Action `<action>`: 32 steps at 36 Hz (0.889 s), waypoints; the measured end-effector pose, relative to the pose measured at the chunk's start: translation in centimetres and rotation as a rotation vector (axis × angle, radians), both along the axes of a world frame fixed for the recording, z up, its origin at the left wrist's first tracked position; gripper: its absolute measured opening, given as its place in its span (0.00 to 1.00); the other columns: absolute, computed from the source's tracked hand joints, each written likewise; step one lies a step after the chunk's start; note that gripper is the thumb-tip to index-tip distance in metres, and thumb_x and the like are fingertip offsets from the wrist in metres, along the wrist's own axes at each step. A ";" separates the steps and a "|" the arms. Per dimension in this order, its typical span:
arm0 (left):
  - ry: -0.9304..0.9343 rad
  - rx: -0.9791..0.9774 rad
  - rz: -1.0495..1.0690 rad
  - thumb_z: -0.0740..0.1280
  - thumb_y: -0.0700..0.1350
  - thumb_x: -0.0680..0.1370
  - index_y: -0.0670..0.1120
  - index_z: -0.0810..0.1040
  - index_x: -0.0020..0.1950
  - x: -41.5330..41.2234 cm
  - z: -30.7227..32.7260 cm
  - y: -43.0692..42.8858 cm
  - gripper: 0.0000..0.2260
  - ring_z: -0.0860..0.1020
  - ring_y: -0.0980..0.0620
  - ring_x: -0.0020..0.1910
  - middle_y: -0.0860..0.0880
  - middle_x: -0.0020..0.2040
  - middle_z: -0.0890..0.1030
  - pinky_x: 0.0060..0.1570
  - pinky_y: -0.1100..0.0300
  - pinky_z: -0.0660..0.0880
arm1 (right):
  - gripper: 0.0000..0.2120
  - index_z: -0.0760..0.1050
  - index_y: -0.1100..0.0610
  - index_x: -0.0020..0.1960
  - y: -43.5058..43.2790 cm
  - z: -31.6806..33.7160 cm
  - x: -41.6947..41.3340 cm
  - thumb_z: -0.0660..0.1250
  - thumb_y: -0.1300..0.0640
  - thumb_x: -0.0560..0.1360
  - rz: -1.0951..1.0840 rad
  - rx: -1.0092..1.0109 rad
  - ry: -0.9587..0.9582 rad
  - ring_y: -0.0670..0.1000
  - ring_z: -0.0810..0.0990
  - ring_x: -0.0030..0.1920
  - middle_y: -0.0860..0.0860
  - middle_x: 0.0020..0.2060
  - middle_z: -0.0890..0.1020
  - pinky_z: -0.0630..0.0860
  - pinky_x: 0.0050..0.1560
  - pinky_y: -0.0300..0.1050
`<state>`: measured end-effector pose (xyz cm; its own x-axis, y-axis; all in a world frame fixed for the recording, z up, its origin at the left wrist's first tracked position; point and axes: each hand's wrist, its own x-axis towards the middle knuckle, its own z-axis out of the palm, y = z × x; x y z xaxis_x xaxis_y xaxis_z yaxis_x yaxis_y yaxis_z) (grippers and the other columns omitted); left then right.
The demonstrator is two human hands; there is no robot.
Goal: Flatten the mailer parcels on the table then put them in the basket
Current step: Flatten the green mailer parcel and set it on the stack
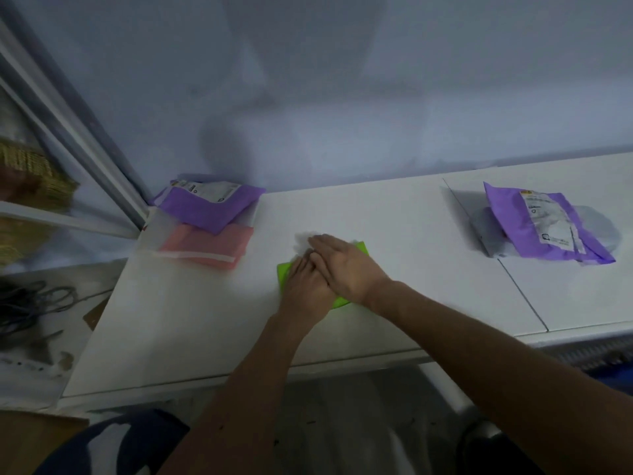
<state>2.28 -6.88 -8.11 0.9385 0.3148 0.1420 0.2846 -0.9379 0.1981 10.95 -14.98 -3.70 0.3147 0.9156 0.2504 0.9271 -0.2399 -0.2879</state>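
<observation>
Pressing down on a green parcel (285, 273) near the middle of the white worktop (205, 320), the right hand (344, 265) lies partly across the left hand (305, 286), both with fingers (325, 243) stretched flat and gripping nothing. At the worktop's left end a purple parcel (209, 205) rests on a pink parcel (205, 246). Well apart on the right, a second purple parcel (548, 228) lies over a grey parcel (488, 228).

The left hand (306, 286) and right hand (346, 269) cover most of the green mailer (284, 270), and the right hand partly hides the left hand's fingers. Well right of that mailer, a purple mailer (513, 222) hides most of a grey parcel (488, 228). The print on its label (551, 224) is too small to read.
</observation>
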 end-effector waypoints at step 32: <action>-0.142 0.183 0.031 0.57 0.47 0.73 0.35 0.78 0.60 -1.1 -0.8 -0.5 0.23 0.80 0.40 0.57 0.37 0.57 0.80 0.61 0.49 0.65 | 0.32 0.65 0.57 0.74 -0.4 -3.8 -0.6 0.39 0.45 0.77 -0.187 -0.042 0.216 0.51 0.68 0.72 0.54 0.71 0.71 0.54 0.74 0.41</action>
<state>1.18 -7.38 -8.95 0.8953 0.3004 0.3289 0.2955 -0.9531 0.0659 10.36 -15.34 -7.54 0.5207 0.8449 0.1225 0.7840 -0.4164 -0.4603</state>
